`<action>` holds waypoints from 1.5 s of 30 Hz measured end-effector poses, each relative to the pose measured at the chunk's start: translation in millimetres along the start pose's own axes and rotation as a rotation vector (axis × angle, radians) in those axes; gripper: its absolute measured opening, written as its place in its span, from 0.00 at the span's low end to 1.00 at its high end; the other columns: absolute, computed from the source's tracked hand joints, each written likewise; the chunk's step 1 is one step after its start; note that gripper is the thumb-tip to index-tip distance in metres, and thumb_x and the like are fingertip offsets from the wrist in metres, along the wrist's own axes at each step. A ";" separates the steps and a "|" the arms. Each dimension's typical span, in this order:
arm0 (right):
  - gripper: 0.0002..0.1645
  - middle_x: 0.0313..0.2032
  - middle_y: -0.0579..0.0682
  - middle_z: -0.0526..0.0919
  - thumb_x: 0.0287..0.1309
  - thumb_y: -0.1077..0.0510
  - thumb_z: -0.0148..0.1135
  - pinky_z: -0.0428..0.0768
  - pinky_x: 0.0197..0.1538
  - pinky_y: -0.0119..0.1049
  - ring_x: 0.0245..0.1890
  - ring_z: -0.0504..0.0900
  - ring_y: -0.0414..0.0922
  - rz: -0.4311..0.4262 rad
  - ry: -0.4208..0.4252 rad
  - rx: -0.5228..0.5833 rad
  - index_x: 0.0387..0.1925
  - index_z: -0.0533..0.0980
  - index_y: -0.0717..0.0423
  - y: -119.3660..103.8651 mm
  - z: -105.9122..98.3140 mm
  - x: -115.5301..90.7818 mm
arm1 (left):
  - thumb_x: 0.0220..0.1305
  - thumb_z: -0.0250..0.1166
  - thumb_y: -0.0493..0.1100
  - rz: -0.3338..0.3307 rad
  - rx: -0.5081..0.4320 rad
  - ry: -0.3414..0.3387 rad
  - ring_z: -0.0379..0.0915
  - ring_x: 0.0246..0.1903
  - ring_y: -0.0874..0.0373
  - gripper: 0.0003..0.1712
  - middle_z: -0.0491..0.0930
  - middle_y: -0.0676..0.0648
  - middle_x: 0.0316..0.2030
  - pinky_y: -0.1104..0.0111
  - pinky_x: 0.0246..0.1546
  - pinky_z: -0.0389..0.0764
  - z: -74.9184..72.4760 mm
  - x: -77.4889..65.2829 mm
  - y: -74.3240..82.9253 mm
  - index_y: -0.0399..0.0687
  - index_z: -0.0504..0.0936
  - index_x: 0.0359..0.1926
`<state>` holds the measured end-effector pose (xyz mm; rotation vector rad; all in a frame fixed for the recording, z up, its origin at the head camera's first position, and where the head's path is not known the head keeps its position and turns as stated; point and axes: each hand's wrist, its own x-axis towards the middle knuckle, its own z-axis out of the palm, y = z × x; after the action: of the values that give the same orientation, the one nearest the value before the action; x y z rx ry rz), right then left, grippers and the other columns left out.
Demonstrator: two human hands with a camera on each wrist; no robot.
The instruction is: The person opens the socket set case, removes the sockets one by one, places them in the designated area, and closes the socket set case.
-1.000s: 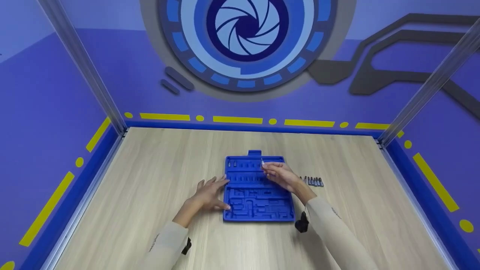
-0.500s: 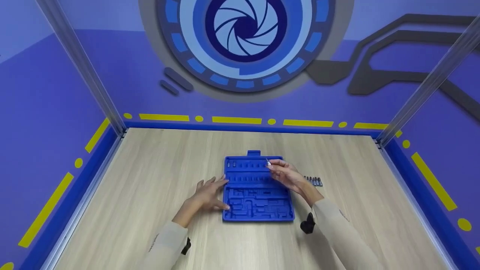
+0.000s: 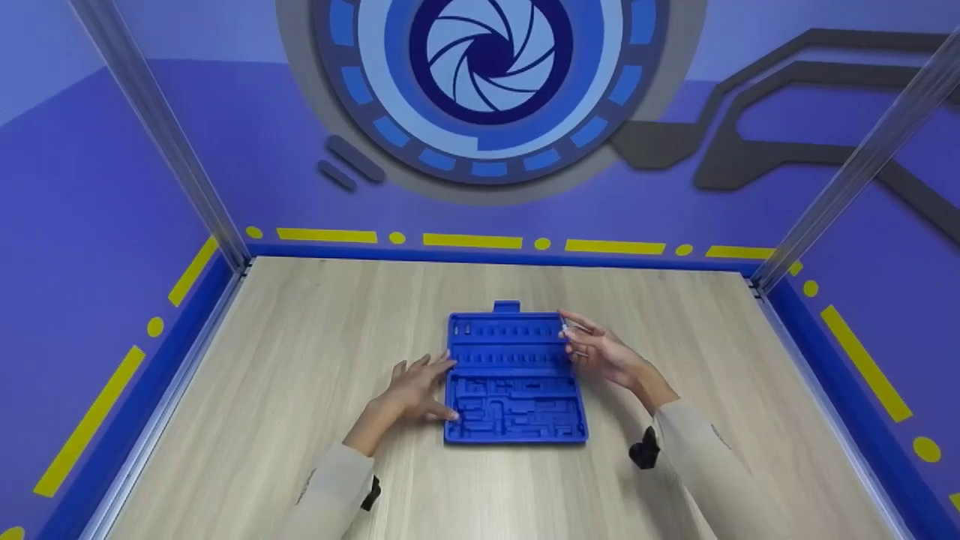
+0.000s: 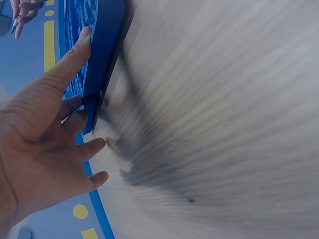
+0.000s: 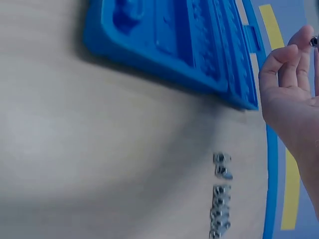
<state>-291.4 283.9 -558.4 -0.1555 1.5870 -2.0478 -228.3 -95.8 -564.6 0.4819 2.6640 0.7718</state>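
Observation:
An opened blue plastic tool case (image 3: 517,371) lies on the table, its upper half lined with two rows of slots and its lower half with moulded recesses. Two small bits (image 3: 462,328) stand in the top row's left slots. My left hand (image 3: 411,394) rests against the case's left side, fingers spread, with the thumb on the rim in the left wrist view. Above the upper right edge, my right hand (image 3: 604,356) pinches a small metal screwdriver bit (image 3: 565,328) between thumb and fingers. The right wrist view shows that bit (image 5: 314,41) only partly.
Several loose metal bits (image 5: 220,211) lie in a row on the table right of the case; the right hand and wrist hide them in the head view. A latch tab (image 3: 507,306) sticks out at the case's far edge. Blue walls (image 3: 480,217) enclose the table.
Holding the bit, my right hand has moved right from over the top slots to the case's upper right edge. It now covers the loose bits. The left hand and case stay put.

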 end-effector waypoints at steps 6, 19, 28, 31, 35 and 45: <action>0.38 0.53 0.44 0.81 0.77 0.57 0.51 0.78 0.50 0.32 0.44 0.83 0.37 -0.021 -0.046 0.021 0.81 0.51 0.45 -2.8 -16.7 -13.4 | 0.46 0.82 0.54 -0.010 -0.003 0.002 0.44 0.80 0.37 0.60 0.53 0.45 0.81 0.37 0.79 0.36 -0.2 -0.8 0.6 0.48 0.62 0.78; 0.36 0.42 0.45 0.90 0.73 0.59 0.59 0.80 0.35 0.27 0.30 0.84 0.35 -0.060 0.198 -0.418 0.76 0.59 0.63 -3.5 -39.9 -30.5 | 0.47 0.81 0.55 -0.007 -0.001 0.002 0.43 0.80 0.37 0.61 0.52 0.45 0.81 0.36 0.78 0.35 -0.8 -0.6 -1.5 0.49 0.61 0.78; 0.30 0.37 0.59 0.88 0.68 0.61 0.64 0.76 0.28 0.27 0.26 0.78 0.36 -0.123 0.357 -0.779 0.66 0.70 0.71 -2.9 -58.6 -44.9 | 0.47 0.82 0.55 0.001 0.001 0.007 0.45 0.80 0.36 0.60 0.53 0.44 0.81 0.36 0.78 0.37 -1.9 -1.6 -2.4 0.48 0.62 0.78; 0.28 0.38 0.65 0.86 0.69 0.61 0.62 0.76 0.28 0.28 0.26 0.77 0.38 -0.124 0.385 -0.856 0.65 0.70 0.72 -1.8 -68.5 -51.6 | 0.47 0.82 0.55 0.004 0.000 0.006 0.44 0.80 0.37 0.60 0.53 0.44 0.81 0.36 0.78 0.36 -1.1 -1.5 -2.5 0.48 0.62 0.78; 0.28 0.39 0.68 0.84 0.69 0.64 0.60 0.81 0.30 0.33 0.28 0.80 0.42 -0.100 0.410 -0.906 0.66 0.69 0.74 0.5 -82.3 -62.9 | 0.47 0.81 0.55 0.008 -0.007 0.004 0.44 0.80 0.37 0.60 0.52 0.45 0.81 0.36 0.78 0.35 0.5 -0.1 -2.3 0.48 0.61 0.78; 0.25 0.29 0.58 0.84 0.68 0.63 0.60 0.76 0.25 0.31 0.20 0.76 0.41 -0.015 0.421 -1.023 0.62 0.71 0.75 14.5 -104.7 -73.1 | 0.47 0.81 0.55 -0.010 -0.011 0.005 0.43 0.81 0.39 0.60 0.52 0.47 0.81 0.38 0.79 0.35 1.8 1.1 -2.2 0.51 0.61 0.78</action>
<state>-266.9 406.9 -586.4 -0.0975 2.7658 -1.1190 -229.1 -96.4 -567.5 0.4639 2.6636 0.7848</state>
